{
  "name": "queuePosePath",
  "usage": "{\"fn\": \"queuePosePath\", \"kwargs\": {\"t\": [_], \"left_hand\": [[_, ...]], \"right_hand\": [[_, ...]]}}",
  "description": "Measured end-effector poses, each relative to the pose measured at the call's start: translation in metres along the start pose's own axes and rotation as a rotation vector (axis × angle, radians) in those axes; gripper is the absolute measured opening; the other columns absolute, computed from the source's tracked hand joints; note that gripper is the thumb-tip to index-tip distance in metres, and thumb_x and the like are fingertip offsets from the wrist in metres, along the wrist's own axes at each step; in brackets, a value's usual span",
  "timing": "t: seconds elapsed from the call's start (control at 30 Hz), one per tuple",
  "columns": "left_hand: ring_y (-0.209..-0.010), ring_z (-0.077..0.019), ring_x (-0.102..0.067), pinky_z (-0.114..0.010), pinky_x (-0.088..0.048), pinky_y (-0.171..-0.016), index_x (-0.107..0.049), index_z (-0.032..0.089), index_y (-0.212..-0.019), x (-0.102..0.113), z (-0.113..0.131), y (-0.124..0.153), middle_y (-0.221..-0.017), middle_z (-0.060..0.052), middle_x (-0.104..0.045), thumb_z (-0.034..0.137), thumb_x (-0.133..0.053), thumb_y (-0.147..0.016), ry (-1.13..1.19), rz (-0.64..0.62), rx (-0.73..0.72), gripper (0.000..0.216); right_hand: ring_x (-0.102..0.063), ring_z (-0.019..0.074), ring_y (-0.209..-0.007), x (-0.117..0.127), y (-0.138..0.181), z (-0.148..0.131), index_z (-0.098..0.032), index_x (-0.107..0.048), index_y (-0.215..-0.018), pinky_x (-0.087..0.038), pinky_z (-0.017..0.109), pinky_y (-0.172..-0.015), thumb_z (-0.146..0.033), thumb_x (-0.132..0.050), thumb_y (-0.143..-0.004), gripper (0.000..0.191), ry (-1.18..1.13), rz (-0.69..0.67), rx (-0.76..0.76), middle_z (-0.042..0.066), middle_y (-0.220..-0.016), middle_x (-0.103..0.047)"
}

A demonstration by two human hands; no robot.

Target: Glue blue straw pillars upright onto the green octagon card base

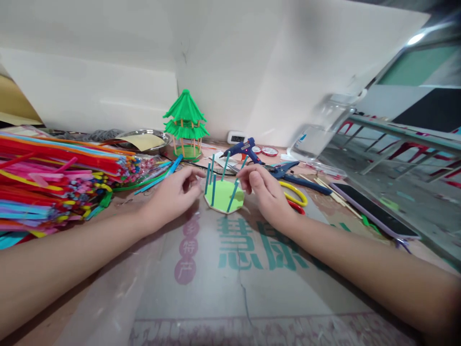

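Note:
A small light-green many-sided base [225, 194] rests on the printed plastic sheet, with several thin dark-blue sticks [213, 190] standing around its edge, some leaning. At the base's left side is my left hand [180, 190], fingers bent and apart, the index fingertip close to a stick. On the other side my right hand [265, 192] hovers with loosely curled fingers near the top of a leaning stick. Whether its fingertips touch that stick I cannot make out. Neither hand visibly grips anything.
Behind stands a green tiered-roof pavilion model [186, 125]. A blue glue gun [239, 149], pliers [284, 169], yellow-handled scissors [293, 193] and a phone [372, 209] lie behind and right. Bundled pipe cleaners [54, 182] fill the left. A clear plastic jug [320, 127] stands back right.

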State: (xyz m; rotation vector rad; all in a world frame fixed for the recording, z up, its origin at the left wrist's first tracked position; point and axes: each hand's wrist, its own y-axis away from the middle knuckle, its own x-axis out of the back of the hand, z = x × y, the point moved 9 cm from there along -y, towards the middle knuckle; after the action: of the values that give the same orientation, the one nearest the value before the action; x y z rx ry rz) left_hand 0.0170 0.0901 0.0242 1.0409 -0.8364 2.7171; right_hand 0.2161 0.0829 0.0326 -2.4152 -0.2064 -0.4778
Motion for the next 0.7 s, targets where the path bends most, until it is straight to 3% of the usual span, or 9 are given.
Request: {"fn": "queuePosePath", "kwargs": {"t": [0.17,0.3,0.47,0.57,0.7], "left_hand": [[-0.082,-0.019,-0.061,-0.031,-0.047,-0.074,-0.072,0.017,-0.092,-0.019,0.01,0.0,-0.089,-0.005,-0.069,0.031,-0.053,-0.096,-0.121,-0.167,-0.166,0.024],[-0.09,-0.0213,-0.067,-0.034,-0.048,-0.082,-0.075,0.019,-0.092,-0.019,0.018,0.006,-0.094,-0.005,-0.076,0.031,-0.055,-0.1,-0.144,-0.174,-0.22,0.025],[-0.075,-0.0184,-0.068,-0.03,-0.044,-0.069,-0.078,0.021,-0.087,-0.021,0.024,0.014,-0.084,-0.002,-0.079,0.035,-0.061,-0.099,-0.181,-0.207,-0.177,0.025],[-0.071,-0.0176,-0.067,-0.029,-0.044,-0.066,-0.079,0.021,-0.085,-0.023,0.03,0.018,-0.082,-0.003,-0.079,0.037,-0.062,-0.098,-0.172,-0.202,-0.21,0.027],[-0.064,-0.016,-0.063,-0.028,-0.042,-0.061,-0.081,0.021,-0.098,-0.018,0.028,0.017,-0.074,-0.002,-0.076,0.043,-0.063,-0.094,-0.139,-0.139,-0.191,0.029]], "right_hand": [[-0.05,0.0136,-0.063,0.0,-0.003,0.016,-0.022,-0.056,-0.098,-0.041,0.029,-0.058,-0.064,-0.041,-0.105,0.044,0.02,0.028,-0.102,-0.002,-0.077,-0.051],[-0.054,0.0126,-0.06,-0.001,-0.007,0.028,-0.022,-0.055,-0.1,-0.046,0.028,-0.056,-0.075,-0.044,-0.098,0.054,0.021,0.009,-0.158,-0.003,-0.075,-0.054],[-0.063,0.0138,-0.064,0.004,-0.012,0.045,-0.024,-0.055,-0.099,-0.053,0.029,-0.06,-0.08,-0.053,-0.091,0.056,-0.097,0.03,-0.212,-0.003,-0.077,-0.059],[-0.067,0.0173,-0.073,0.006,-0.015,0.049,-0.025,-0.058,-0.098,-0.057,0.034,-0.069,-0.075,-0.055,-0.093,0.05,-0.158,0.041,-0.228,-0.001,-0.081,-0.062],[-0.063,0.019,-0.078,0.024,-0.016,0.031,-0.025,-0.062,-0.103,-0.054,0.037,-0.075,-0.066,-0.056,-0.098,0.042,-0.099,0.186,-0.097,0.002,-0.085,-0.06]]}}
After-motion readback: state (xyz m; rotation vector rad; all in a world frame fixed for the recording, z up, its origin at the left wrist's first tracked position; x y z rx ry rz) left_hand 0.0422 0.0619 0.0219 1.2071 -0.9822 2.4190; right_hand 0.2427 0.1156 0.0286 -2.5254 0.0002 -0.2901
